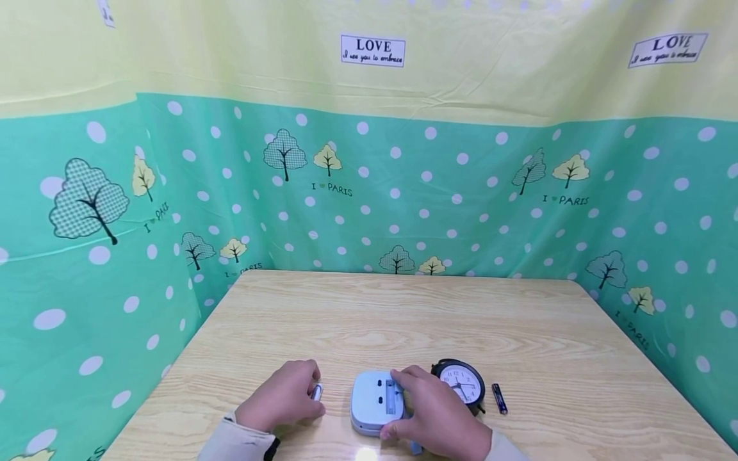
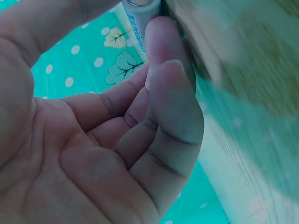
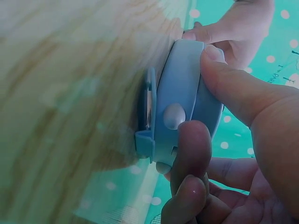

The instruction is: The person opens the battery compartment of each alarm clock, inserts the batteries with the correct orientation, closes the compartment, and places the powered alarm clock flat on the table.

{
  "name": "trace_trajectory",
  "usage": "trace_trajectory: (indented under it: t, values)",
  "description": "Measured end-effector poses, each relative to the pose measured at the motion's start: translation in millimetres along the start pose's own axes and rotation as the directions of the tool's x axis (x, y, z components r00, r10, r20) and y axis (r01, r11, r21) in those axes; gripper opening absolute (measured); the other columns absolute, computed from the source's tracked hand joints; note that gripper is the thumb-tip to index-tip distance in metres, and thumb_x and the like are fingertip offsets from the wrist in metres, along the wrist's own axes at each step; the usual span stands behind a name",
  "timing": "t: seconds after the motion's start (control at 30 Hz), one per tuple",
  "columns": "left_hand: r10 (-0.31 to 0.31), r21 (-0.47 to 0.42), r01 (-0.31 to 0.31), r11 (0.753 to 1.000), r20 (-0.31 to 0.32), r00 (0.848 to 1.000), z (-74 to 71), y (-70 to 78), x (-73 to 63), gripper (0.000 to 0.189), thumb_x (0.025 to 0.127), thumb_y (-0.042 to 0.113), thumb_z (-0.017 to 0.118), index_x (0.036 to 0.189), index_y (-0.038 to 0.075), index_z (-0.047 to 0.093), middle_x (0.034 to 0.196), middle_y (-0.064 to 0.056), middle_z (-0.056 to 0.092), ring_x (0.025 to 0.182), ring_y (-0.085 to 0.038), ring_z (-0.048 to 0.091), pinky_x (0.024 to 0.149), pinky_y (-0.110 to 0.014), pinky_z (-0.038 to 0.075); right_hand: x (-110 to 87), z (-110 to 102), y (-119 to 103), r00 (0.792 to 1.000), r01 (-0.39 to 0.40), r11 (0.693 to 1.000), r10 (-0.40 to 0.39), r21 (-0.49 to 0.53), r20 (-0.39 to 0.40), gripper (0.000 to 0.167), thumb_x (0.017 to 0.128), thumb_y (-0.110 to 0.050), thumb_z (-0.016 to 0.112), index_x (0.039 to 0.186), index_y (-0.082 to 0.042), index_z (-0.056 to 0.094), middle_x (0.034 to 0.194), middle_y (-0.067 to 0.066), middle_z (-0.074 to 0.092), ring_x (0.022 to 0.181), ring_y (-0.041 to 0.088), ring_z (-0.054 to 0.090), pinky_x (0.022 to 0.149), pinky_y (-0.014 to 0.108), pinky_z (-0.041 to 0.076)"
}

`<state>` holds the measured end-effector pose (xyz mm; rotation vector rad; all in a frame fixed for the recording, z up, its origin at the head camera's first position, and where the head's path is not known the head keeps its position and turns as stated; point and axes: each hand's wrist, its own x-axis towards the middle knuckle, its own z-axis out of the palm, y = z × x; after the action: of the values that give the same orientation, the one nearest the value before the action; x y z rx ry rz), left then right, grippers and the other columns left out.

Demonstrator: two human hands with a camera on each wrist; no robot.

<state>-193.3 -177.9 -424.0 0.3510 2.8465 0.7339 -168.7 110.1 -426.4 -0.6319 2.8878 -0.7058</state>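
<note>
On the table, a rounded light-blue device (image 1: 368, 402) lies with its open battery slot (image 1: 392, 398) facing up. My right hand (image 1: 435, 410) grips its right side, thumb and fingers on opposite edges, also seen in the right wrist view. A small blue tab (image 3: 145, 143) shows against the device on its table side. To the left of the device, my left hand (image 1: 288, 397) pinches a white battery (image 1: 316, 391) close over the table. In the left wrist view, the white battery (image 2: 138, 18) shows blue lettering and a metal end, partly hidden by the fingers.
Behind my right hand is a round black alarm clock (image 1: 461, 386), partly covered by that hand. Farther right, a dark blue battery (image 1: 499, 399) lies on the wooden table (image 1: 392, 314). A green and yellow patterned curtain (image 1: 403, 211) surrounds the table's back and sides.
</note>
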Motion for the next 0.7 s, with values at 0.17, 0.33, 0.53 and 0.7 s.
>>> trace_trajectory:
  t: [0.17,0.33,0.53,0.7]
  values:
    - [0.012,-0.018,-0.012,1.000,-0.010,1.000,-0.8,-1.4,-1.4,0.044,0.072,0.015,0.089,0.107,0.001,0.065,0.078,-0.001,0.057,0.072,-0.017,0.053,0.063,-0.031,0.045,0.0,0.2,0.0,1.000,0.000,1.000,0.000,0.002,0.000,0.109,0.063,-0.081,0.074,0.146,-0.014,0.058,0.131,0.002,0.064,0.113,0.016,0.064,0.096,0.046,0.056]
    - [0.033,-0.051,-0.035,0.998,-0.025,0.999,-1.9,-2.2,-3.3,0.039,0.068,0.006,0.083,0.102,0.002,0.065,0.076,0.000,0.058,0.070,-0.017,0.053,0.060,-0.029,0.044,0.1,0.1,0.1,1.000,-0.001,1.000,0.001,0.000,0.002,0.109,0.063,-0.081,0.074,0.147,-0.014,0.058,0.132,0.002,0.064,0.113,0.016,0.064,0.096,0.046,0.056]
    - [0.062,-0.059,-0.065,0.996,-0.054,0.997,-1.7,-4.4,-2.4,0.030,0.068,0.004,0.083,0.090,0.008,0.064,0.077,0.001,0.059,0.070,-0.015,0.054,0.059,-0.028,0.045,-0.2,-0.3,0.1,1.000,0.001,1.000,-0.001,-0.001,0.001,0.109,0.063,-0.081,0.074,0.147,-0.014,0.058,0.132,0.001,0.064,0.113,0.016,0.064,0.096,0.046,0.056]
    - [0.053,-0.105,-0.058,0.993,-0.051,0.997,-2.9,-2.6,-2.0,0.023,0.070,0.001,0.081,0.081,0.012,0.064,0.074,0.000,0.059,0.066,-0.016,0.055,0.055,-0.028,0.045,-0.6,-0.1,-0.6,1.000,-0.003,1.000,0.003,0.005,-0.001,0.110,0.062,-0.081,0.074,0.147,-0.013,0.058,0.132,0.002,0.064,0.114,0.017,0.064,0.096,0.047,0.056]
